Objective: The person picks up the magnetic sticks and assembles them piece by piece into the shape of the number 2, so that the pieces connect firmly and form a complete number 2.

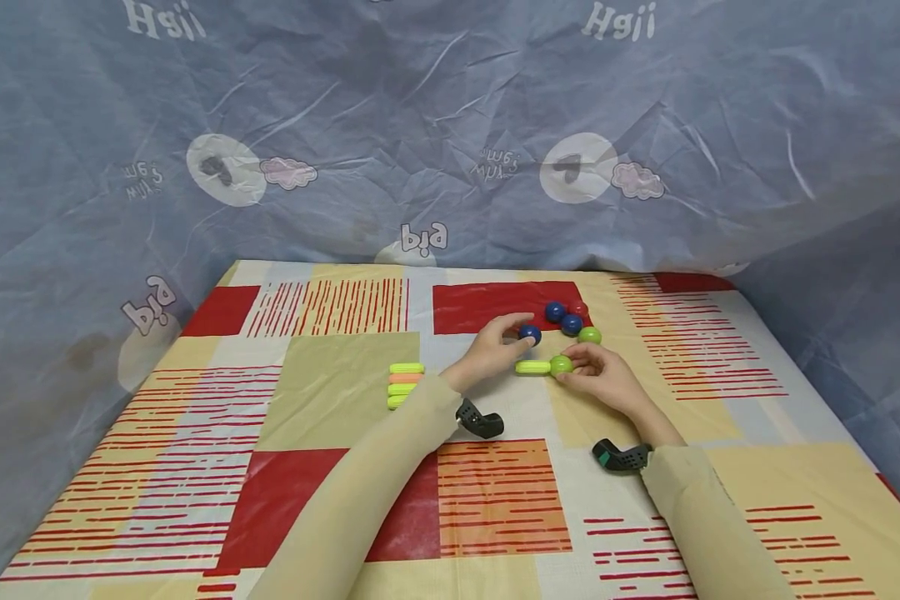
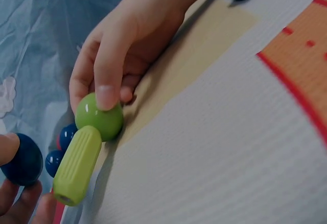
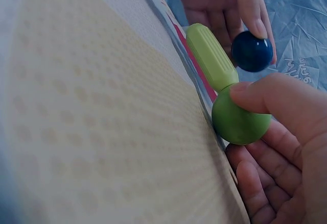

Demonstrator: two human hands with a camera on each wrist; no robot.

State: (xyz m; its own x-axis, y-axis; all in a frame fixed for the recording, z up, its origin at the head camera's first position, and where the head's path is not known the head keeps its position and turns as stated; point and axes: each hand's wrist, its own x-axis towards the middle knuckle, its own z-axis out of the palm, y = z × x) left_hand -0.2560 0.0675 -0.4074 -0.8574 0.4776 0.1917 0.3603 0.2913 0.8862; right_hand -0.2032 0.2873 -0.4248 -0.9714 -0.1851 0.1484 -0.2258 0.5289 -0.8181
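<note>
My left hand (image 1: 498, 346) pinches a dark blue ball (image 3: 252, 51) between thumb and fingers. Just to its right, my right hand (image 1: 603, 377) grips a green ball (image 2: 98, 117) with thumb and fingertips. A ridged yellow-green stick (image 2: 77, 166) is joined end-on to that green ball and points left across the cloth in the head view. The blue ball is held beside the stick, a small gap from it in the right wrist view. The undersides of both balls are partly hidden by fingers.
Behind my hands lie two blue balls (image 1: 555, 312), a red ball (image 1: 579, 309) and another green ball (image 1: 589, 335). Left of my left forearm, several ridged sticks (image 1: 406, 378), yellow-green and orange, lie in a row. A hanging blue sheet (image 1: 450, 150) closes off the patterned cloth's (image 1: 345, 392) far edge.
</note>
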